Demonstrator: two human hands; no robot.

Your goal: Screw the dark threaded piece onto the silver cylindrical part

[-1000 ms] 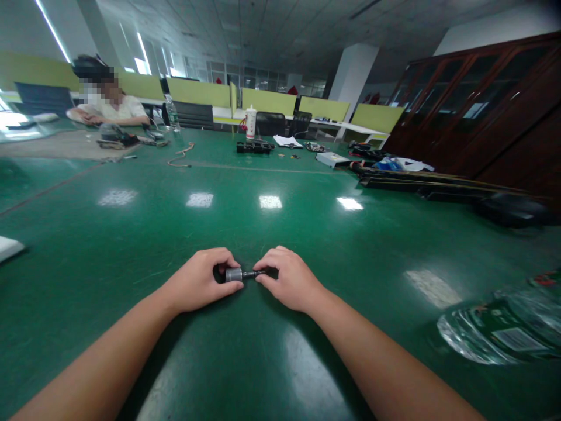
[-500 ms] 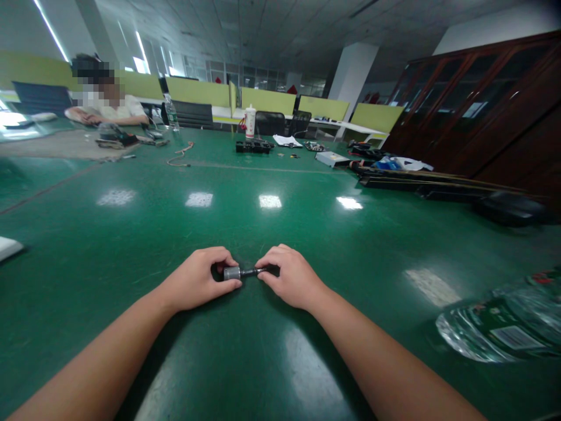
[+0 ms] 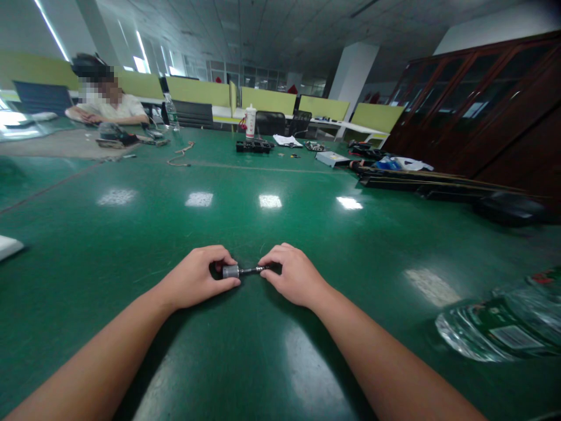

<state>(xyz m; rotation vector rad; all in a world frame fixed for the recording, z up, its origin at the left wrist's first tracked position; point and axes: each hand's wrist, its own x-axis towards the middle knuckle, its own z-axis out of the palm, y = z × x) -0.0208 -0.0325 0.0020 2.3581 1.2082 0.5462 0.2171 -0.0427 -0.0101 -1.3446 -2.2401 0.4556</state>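
A small grey metal cylinder point(image 3: 231, 271) with a thin dark shaft point(image 3: 248, 271) lies sideways just over the green tabletop point(image 3: 263, 234); I cannot tell whether it touches the surface. My left hand point(image 3: 201, 278) is closed round the cylinder's left part, thumb below and fingers above. At the shaft's right end, my right hand point(image 3: 293, 275) pinches the thin tip between thumb and forefinger. Shiny ridges show on the shaft close to those fingertips. The fingers hide both ends of the part.
A large clear water bottle point(image 3: 499, 321) lies at the right. Farther back are a white cup point(image 3: 250, 121), a black part point(image 3: 254, 146), a grey box point(image 3: 332, 159) and a cord point(image 3: 179, 156). A person point(image 3: 107, 102) sits at the far left.
My right hand has shifted slightly right, and more of the shaft's ridged end shows. My left hand has moved a tiny bit left with the cylinder.
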